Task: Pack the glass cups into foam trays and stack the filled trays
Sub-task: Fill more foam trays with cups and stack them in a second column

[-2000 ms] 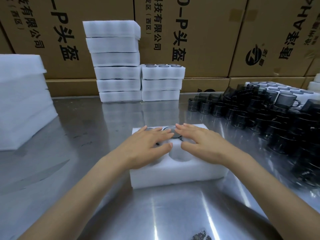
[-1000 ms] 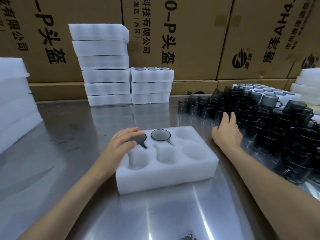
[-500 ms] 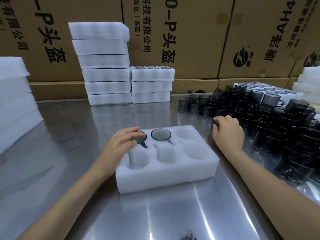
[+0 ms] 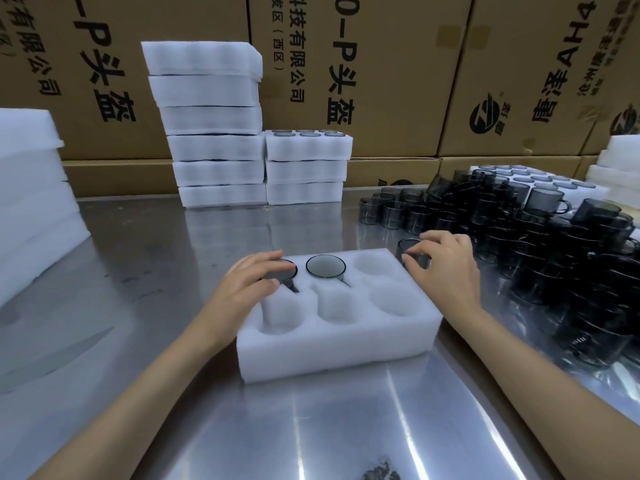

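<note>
A white foam tray (image 4: 343, 344) with six round pockets lies on the steel table in front of me. Two dark glass cups sit in its far row: one in the far-left pocket (image 4: 287, 268) and one in the far-middle pocket (image 4: 325, 266). The other pockets hold nothing. My left hand (image 4: 247, 284) rests on the far-left cup, fingers curved over its rim. My right hand (image 4: 446, 265) pinches the rim of a loose dark glass cup (image 4: 414, 252) just off the tray's far-right corner.
A heap of dark glass cups (image 4: 540, 244) covers the table's right side. Two stacks of foam trays (image 4: 211, 147) (image 4: 306, 168) stand at the back before cardboard boxes (image 4: 356, 64). More foam (image 4: 31, 202) is piled at the left, and a filled tray (image 4: 540, 178) lies far right.
My right hand left the tray, reached into the cup heap and now pulls one cup toward the tray's far-right corner. My left hand has stayed on the far-left cup.
</note>
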The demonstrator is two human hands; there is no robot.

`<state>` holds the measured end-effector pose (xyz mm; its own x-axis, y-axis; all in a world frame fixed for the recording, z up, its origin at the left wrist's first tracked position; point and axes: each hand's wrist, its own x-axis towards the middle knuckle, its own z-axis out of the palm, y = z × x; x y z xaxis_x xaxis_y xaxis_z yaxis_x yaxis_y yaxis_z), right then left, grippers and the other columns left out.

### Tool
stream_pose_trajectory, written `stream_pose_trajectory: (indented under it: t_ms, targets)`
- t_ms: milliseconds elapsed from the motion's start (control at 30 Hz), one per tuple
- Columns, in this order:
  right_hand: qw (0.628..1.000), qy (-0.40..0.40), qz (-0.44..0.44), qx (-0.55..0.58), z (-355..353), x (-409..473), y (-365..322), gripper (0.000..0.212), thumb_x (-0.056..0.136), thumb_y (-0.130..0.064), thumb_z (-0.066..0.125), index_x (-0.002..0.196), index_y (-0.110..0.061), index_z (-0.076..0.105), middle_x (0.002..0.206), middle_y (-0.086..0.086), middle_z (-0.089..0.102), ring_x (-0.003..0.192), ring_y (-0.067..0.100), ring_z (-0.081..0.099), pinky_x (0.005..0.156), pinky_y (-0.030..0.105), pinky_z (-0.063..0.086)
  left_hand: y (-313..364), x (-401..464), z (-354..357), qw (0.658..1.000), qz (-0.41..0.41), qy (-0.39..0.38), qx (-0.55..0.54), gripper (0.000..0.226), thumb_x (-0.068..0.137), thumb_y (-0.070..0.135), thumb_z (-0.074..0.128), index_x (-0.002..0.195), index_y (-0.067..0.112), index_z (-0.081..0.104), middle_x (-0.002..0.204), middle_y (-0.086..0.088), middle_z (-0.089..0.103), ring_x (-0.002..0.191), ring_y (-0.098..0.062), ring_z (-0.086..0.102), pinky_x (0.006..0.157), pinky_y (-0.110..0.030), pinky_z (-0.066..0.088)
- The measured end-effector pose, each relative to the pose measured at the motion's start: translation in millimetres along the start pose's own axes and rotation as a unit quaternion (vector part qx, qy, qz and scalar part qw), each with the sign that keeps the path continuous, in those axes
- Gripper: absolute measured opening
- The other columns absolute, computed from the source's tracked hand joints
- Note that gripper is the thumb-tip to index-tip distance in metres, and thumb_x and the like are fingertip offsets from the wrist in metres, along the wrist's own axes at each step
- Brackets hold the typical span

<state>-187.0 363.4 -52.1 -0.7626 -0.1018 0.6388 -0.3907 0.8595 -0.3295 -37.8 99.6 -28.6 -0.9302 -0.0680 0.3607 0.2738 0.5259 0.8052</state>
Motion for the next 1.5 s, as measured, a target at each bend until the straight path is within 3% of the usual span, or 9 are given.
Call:
stream_pose_trajectory:
  t_ms: [100,167,233,333,433,567,1133,1400,1500]
  targets:
    - [0.994,-0.059,0.047,0.083,2,0,-1,0.014,0.085,-0.036,0.065,0.078,-0.024,0.062,0.125,0.001,0.06,0.127,0.02,0.043,0.085,0.035,0.037,0,0,0,1.0,0.002,0.0,0.002,0.045,0.073,0.026,0.043,0.113,0.02,0.064,0.132,0.007,0.051,0.131,-0.006,0.035,0.108,-0.019,0.022]
    - [0.986,-0.079,0.079,0.121,1,-1,-1,0.022,0.082,-0.046,0.065,0.079,-0.026,0.057,0.101,-0.006,0.065,0.103,0.017,0.058,0.068,0.027,0.036,0,0,0,1.0,0.001,0.0,0.0,0.046,0.074,0.026,0.043,0.114,0.019,0.064,0.135,0.004,0.05,0.132,-0.008,0.035,0.111,-0.025,0.022]
    - [0.982,-0.064,0.101,0.147,-4,-2,-4,0.035,0.077,-0.053,0.069,0.094,-0.025,0.056,0.092,-0.013,0.059,0.085,0.011,0.056,0.06,0.024,0.035,1,0,0,1.0,-0.001,0.002,-0.003,0.045,0.074,0.026,0.043,0.113,0.021,0.064,0.135,0.004,0.049,0.131,-0.008,0.035,0.109,-0.023,0.022]
    - [0.97,-0.003,0.115,0.213,-16,3,-11,0.058,0.075,-0.052,0.072,0.122,-0.024,0.052,0.108,-0.012,0.053,0.098,0.007,0.051,0.078,0.025,0.044,0,0,0,1.0,0.0,0.001,0.0,0.043,0.074,0.026,0.043,0.112,0.023,0.063,0.134,0.005,0.05,0.13,-0.007,0.036,0.107,-0.02,0.022]
    - [0.956,0.052,0.056,0.284,-39,11,-26,0.045,0.073,-0.049,0.073,0.11,-0.03,0.057,0.106,-0.01,0.053,0.092,-0.002,0.052,0.08,0.015,0.044,1,0,1,1.0,-0.001,0.002,0.0,0.043,0.073,0.026,0.042,0.111,0.025,0.063,0.131,0.007,0.05,0.129,-0.006,0.036,0.106,-0.019,0.022]
    - [0.939,-0.013,0.001,0.343,-51,6,-51,0.044,0.067,-0.051,0.075,0.098,-0.031,0.051,0.099,-0.016,0.059,0.089,-0.006,0.055,0.072,0.01,0.045,1,-1,1,1.0,-0.001,0.004,-0.005,0.043,0.074,0.026,0.043,0.112,0.022,0.064,0.132,0.004,0.051,0.131,-0.006,0.035,0.111,-0.025,0.022]
    - [0.957,-0.183,-0.006,0.223,-26,2,-55,0.057,0.06,-0.064,0.075,0.101,-0.033,0.051,0.099,-0.019,0.065,0.097,0.006,0.056,0.085,0.035,0.047,0,-1,1,1.0,-0.008,0.004,0.009,0.043,0.074,0.027,0.043,0.111,0.025,0.064,0.134,0.008,0.049,0.129,-0.007,0.036,0.105,-0.019,0.022]
    - [0.945,-0.196,0.005,0.264,-28,1,-54,0.056,0.067,-0.073,0.058,0.108,-0.036,0.054,0.109,-0.022,0.063,0.102,0.001,0.055,0.086,0.028,0.046,1,-1,0,1.0,-0.02,-0.002,0.004,0.04,0.074,0.028,0.044,0.11,0.029,0.063,0.134,0.01,0.049,0.129,-0.005,0.035,0.103,-0.017,0.021]
    - [0.934,-0.138,0.04,0.326,-37,2,-50,0.036,0.083,-0.068,0.042,0.1,-0.042,0.059,0.102,-0.024,0.065,0.099,-0.003,0.057,0.082,0.023,0.045,2,-1,-1,1.0,-0.021,-0.006,0.012,0.041,0.074,0.029,0.045,0.11,0.028,0.063,0.134,0.01,0.049,0.129,-0.005,0.035,0.102,-0.017,0.021]
